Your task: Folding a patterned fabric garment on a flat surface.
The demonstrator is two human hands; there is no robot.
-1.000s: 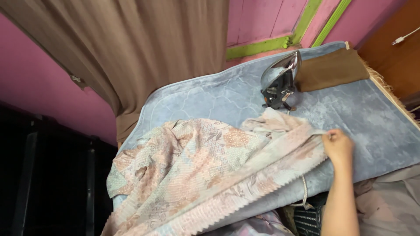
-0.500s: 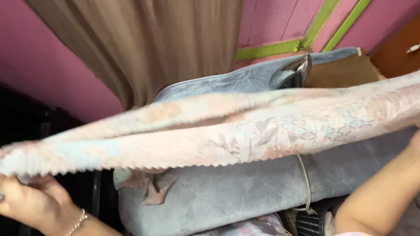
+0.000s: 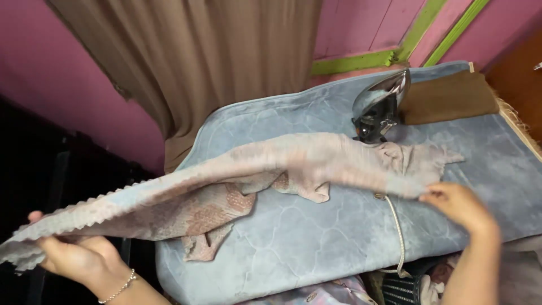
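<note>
The left hand (image 3: 76, 257) is clenched on one end of the cloth (image 3: 237, 175), its scalloped edge passing over the fingers (image 3: 53, 248); the right hand (image 3: 457, 203) pinches the other end, fingertips closed on the fabric; between the two grips the cloth hangs stretched and partly blurred, its middle sagging onto the blue mat (image 3: 316, 237); beyond the right fingers the iron (image 3: 379, 107) stands on end, just beside a brown pad (image 3: 451, 96); a cord (image 3: 398, 231) runs under the right fingers; a curtain (image 3: 214, 62) hangs beyond the mat.
</note>
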